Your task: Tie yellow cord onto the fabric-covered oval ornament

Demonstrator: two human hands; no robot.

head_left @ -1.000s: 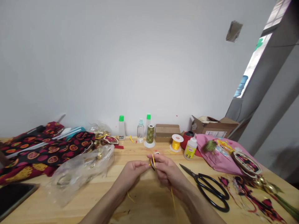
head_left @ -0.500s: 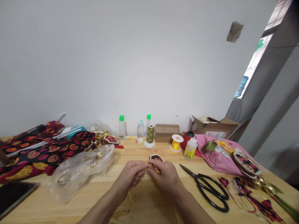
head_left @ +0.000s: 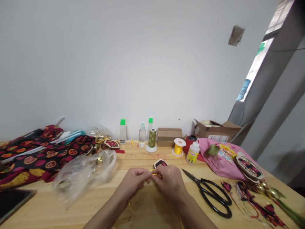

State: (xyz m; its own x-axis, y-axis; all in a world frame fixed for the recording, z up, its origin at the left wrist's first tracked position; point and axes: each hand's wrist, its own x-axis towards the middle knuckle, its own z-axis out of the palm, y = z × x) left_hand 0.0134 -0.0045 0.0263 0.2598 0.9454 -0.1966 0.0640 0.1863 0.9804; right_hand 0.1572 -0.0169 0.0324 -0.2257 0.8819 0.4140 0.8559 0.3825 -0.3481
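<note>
My left hand (head_left: 134, 179) and my right hand (head_left: 168, 182) meet over the middle of the wooden table (head_left: 147, 210), fingertips pinched together on a thin yellow cord (head_left: 153, 173). One end of the cord hangs below my left hand and curls on the wood. A small dark embroidered patch (head_left: 160, 163) with a white edge lies just beyond my right fingers, seemingly tied to the cord.
Black scissors (head_left: 209, 194) lie right of my hands. Behind stand a glue bottle (head_left: 192, 153), a yellow cord spool (head_left: 178, 147), an olive thread cone (head_left: 152, 139) and small bottles (head_left: 142, 135). A clear plastic bag (head_left: 81, 175) and patterned fabric (head_left: 40, 156) fill the left; pink cloth (head_left: 224, 159) lies right.
The patch left my right hand and now lies on the table past my fingers. Both hands dropped lower and pinched the cord closer together; the view shifted slightly.
</note>
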